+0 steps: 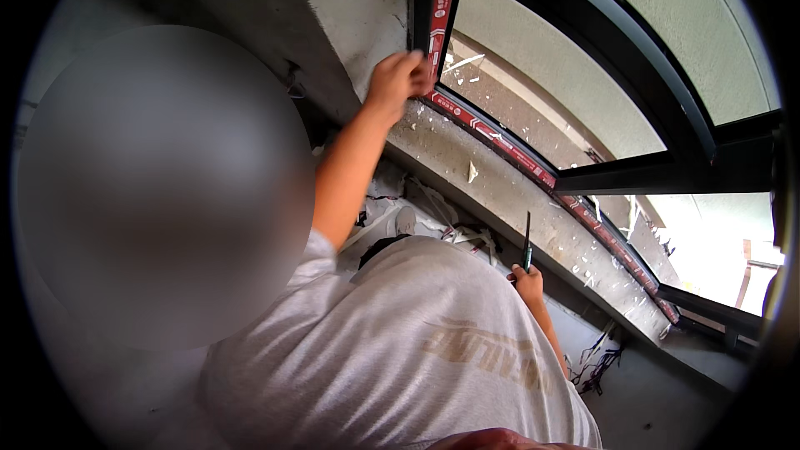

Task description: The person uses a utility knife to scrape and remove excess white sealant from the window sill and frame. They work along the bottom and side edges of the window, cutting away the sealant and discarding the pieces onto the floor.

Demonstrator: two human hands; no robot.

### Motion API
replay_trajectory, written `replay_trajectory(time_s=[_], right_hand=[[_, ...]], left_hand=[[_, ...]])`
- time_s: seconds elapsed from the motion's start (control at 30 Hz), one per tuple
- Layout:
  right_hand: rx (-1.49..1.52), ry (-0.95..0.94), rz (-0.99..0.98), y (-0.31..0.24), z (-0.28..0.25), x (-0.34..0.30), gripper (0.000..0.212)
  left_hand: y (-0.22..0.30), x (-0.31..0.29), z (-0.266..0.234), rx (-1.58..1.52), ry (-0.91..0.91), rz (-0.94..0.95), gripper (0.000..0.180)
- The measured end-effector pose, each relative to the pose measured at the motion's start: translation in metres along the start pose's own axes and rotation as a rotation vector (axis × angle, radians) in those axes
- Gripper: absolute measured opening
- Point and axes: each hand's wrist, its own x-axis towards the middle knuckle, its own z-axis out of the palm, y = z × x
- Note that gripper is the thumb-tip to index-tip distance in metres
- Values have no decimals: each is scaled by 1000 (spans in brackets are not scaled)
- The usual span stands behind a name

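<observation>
Window frame of black bars (633, 175), left hand (396, 87) at its corner, right hand (527, 281) holding a slim tool

Red strips of printed film (508, 147) line the frame's left upright and its lower edge. The left hand is at the corner where these two strips meet, its arm stretched forward and its fingers bent toward the red film. The fingertips are blurred, so I cannot tell whether they pinch the film, press on it or only sit beside it.

Well apart from it, lower and to the right, the right hand is closed around the handle of a thin, dark tool with a straight narrow blade (527, 246). The blade points up, away from the fist, and in this view its tip overlaps the rough grey concrete ledge (442, 150); whether it touches cannot be told. The lower film strip runs beyond this tool, along the ledge's far side.

Pale scraps dot the ledge, among them a cream pointed piece (472, 172) between the two hands. A grey cloth T-shirt (417, 325) fills the lower middle, with a tangle of dark cables (598, 371) to its right.
</observation>
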Motion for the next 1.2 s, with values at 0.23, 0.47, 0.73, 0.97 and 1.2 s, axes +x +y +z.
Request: replay_trajectory(time_s=[0.23,0.47,0.73,0.97,1.2], right_hand=[[23,136,-166,-22,-4,-22,20],[-68,244,-304,128,-42,22,26],[-140,316,-102,210,-94,60,29],[-139,336,-74,214,-123,76,33],[-46,324,-63,215,-139,108,35]], left_hand=[[54,97,101,-751,-85,-12,22],[52,124,100,-900,19,-7,24],[54,128,104,-903,61,2,18],[66,129,97,-844,99,-28,13],[78,127,99,-772,250,-91,9]])
